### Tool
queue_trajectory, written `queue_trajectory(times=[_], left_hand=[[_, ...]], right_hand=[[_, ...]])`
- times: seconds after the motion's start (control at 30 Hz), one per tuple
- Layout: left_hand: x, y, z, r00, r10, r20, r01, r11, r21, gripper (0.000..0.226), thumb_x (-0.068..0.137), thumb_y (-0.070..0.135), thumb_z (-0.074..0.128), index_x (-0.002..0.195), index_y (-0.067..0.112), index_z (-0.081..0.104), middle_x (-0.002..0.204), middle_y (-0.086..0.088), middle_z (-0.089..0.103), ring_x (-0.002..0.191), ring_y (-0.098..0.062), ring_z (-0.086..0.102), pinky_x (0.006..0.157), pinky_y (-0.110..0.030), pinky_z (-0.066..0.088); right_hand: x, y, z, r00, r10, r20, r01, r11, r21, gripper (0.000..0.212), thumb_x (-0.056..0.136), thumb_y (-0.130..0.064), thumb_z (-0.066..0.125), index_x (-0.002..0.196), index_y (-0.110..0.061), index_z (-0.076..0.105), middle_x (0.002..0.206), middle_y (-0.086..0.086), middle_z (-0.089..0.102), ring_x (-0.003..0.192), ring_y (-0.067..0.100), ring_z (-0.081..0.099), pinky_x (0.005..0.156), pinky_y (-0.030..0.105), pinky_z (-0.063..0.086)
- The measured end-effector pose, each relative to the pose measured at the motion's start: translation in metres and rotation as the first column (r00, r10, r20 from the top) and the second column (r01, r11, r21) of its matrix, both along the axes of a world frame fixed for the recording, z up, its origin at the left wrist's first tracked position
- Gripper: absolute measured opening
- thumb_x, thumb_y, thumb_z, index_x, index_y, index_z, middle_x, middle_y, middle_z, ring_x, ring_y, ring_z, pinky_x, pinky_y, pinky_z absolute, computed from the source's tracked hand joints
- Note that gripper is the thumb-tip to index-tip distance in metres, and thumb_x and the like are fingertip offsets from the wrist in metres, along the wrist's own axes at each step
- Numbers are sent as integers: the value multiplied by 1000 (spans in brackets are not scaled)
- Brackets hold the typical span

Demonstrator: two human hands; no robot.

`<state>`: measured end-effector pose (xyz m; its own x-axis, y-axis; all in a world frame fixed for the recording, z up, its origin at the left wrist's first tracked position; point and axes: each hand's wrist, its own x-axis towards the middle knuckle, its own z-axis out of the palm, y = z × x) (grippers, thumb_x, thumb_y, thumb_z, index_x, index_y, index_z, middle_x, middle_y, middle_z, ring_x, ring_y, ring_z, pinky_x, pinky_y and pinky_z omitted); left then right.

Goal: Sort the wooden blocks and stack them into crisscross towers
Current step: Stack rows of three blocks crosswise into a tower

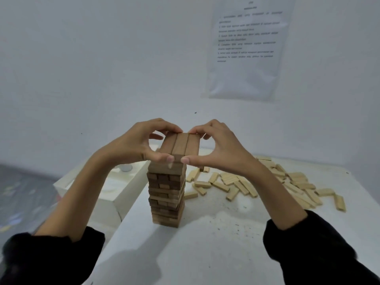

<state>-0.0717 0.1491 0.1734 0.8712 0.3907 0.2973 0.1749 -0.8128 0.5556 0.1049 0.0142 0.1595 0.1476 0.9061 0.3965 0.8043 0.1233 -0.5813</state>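
Note:
A tall crisscross tower of dark brown wooden blocks [167,194] stands on the white table [205,243]. Its top layer [180,144] is three dark blocks side by side. My left hand [133,144] pinches that layer from the left, thumb at the near end and fingers at the far end. My right hand [222,147] pinches it the same way from the right. Several pale wooden blocks [267,184] lie scattered on the table to the right of the tower.
A white box [123,190] stands left of the tower, beside the table's left edge. A printed sheet [246,48] hangs on the white wall behind. The floor shows at the far left.

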Motion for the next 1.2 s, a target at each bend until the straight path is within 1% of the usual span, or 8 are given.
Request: queue_trajectory(times=[0.13,0.4,0.57,0.7,0.87,0.97,1.1,1.2], left_hand=[[-11,15,-10,1000,3,-21,-4,999,-42,73,53,73,72,115,37,59,115,12,59,114,-9,54,97,-25,47],[-16,27,-25,998,-18,-63,13,996,-85,60,59,52,76,115,39,60,115,12,59,117,-12,53,99,-27,46],[-17,27,-29,998,-13,-55,8,996,-94,73,55,70,73,118,35,59,115,13,58,117,-12,52,98,-29,46],[-19,26,-28,998,-1,-59,-4,996,-85,74,56,71,72,120,37,58,118,14,58,119,-11,51,99,-32,45],[-21,16,-23,1000,30,-9,-31,998,-58,77,54,78,68,122,43,55,120,20,55,119,-5,50,94,-23,43],[-20,7,-16,996,76,55,-75,997,-23,67,62,72,65,119,40,57,118,19,58,114,-2,53,91,-18,46],[-8,-14,-4,972,164,166,-169,985,18,47,72,56,64,114,35,60,114,17,61,108,2,55,88,-20,46],[12,-38,5,960,163,228,-174,984,31,33,81,42,69,111,32,61,111,17,62,106,1,55,88,-21,47]], right_hand=[[-11,16,-10,1000,-5,-9,5,999,-41,61,64,-53,76,118,-32,56,109,-7,48,106,9,43,98,40,37],[-17,24,-27,999,-37,13,38,996,-79,63,64,-55,76,119,-34,55,109,-9,47,108,7,41,96,33,34],[-18,25,-29,1000,-29,-1,29,996,-87,62,65,-54,76,119,-34,54,110,-8,47,108,8,41,96,32,34],[-17,24,-29,1000,-28,-3,28,996,-83,65,65,-55,74,123,-34,53,113,-9,47,109,8,41,97,33,34],[-13,18,-28,998,2,-60,-7,996,-85,80,61,-64,71,131,-36,46,118,-13,46,111,3,42,94,28,36],[-1,4,-23,989,13,-148,-19,999,-41,74,61,-68,64,128,-41,48,113,-21,47,108,-5,44,82,14,33],[19,-22,-17,979,-36,-201,41,999,20,59,69,-64,65,121,-39,55,118,-14,54,110,0,49,91,21,37],[31,-41,-20,971,-69,-227,83,995,54,51,68,-57,60,117,-39,58,115,-15,56,107,-2,50,90,18,38]])
